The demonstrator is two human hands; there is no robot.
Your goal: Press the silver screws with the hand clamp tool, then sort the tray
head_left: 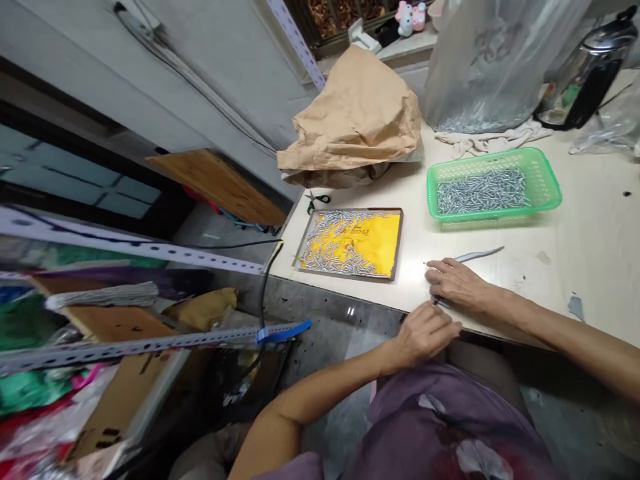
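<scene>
My left hand point(427, 333) is at the table's front edge, its fingers curled closed. Whatever it may hold is hidden. Just beyond it, my right hand point(457, 283) rests low over the tabletop with its fingers bent together. A small dark bit point(440, 303) shows between the two hands, too small to name. Behind my right hand lies a thin, pointed grey metal tool point(483, 254), partly covered by the hand. To the left is a shallow tray point(399, 247) with a yellow bottom, strewn with small silvery metal pins point(330, 243).
A green plastic basket point(544, 180) of similar metal pieces stands at the back right. Dark-handled scissors point(318, 199) lie behind the tray. Farther back are a brown paper bag point(360, 113), a clear plastic bag point(500, 60) and a glass kettle point(590, 73). A cable point(263, 293) hangs at the left corner.
</scene>
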